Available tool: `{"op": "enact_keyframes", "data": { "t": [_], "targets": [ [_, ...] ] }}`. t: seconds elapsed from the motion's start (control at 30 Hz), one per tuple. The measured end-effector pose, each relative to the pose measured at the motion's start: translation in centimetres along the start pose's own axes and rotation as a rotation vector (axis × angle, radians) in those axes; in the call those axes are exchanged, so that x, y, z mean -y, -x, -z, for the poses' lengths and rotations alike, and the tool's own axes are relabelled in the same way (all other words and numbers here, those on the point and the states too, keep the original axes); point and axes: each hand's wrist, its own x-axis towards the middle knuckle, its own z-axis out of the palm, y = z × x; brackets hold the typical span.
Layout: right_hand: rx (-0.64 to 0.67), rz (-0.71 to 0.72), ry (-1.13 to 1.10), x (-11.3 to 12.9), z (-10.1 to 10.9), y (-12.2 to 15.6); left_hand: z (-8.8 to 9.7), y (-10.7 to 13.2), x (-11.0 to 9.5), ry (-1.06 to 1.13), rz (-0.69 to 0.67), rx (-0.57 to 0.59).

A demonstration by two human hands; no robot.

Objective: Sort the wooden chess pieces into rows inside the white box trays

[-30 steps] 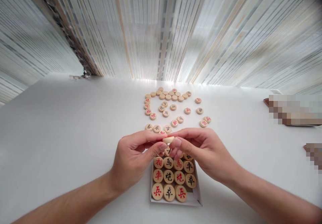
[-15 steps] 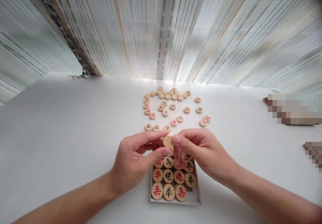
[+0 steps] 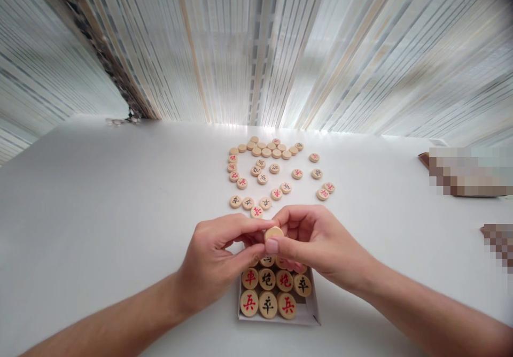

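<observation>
Both my hands meet over the far end of a shallow white box [image 3: 312,317] that holds round wooden chess pieces [image 3: 266,279] marked in red and black. My left hand [image 3: 216,258] and my right hand [image 3: 316,242] pinch one plain-faced wooden piece [image 3: 273,233] between thumbs and forefingers, a little above the box. My fingers hide the box's far rows.
Several loose wooden pieces [image 3: 276,171] lie scattered on the white table [image 3: 120,202] beyond my hands, some face up, some blank side up. Blurred brown items [image 3: 465,172] sit at the table's right edge. Striped curtains hang behind the table.
The held piece has turned in my fingers and both hands have dropped slightly toward the box, covering more of its far rows.
</observation>
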Motion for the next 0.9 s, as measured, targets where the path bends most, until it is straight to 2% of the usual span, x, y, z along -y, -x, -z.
{"op": "enact_keyframes", "data": {
  "t": [0.17,0.37,0.7,0.9],
  "targets": [
    [-0.021,-0.008,0.044,-0.16,0.21,0.12,0.03,0.01,-0.22,-0.091,-0.081,0.044],
    [0.034,0.050,0.046,0.04,0.20,0.21,0.09,0.08,-0.14,-0.063,-0.057,0.036],
    [0.049,0.064,0.116,0.09,0.52,0.31,0.02,-0.18,-0.63,0.016,0.001,0.005],
    [0.066,0.048,0.026,0.02,0.53,0.29,0.03,-0.14,-0.52,0.069,0.031,-0.019]
  ]
}}
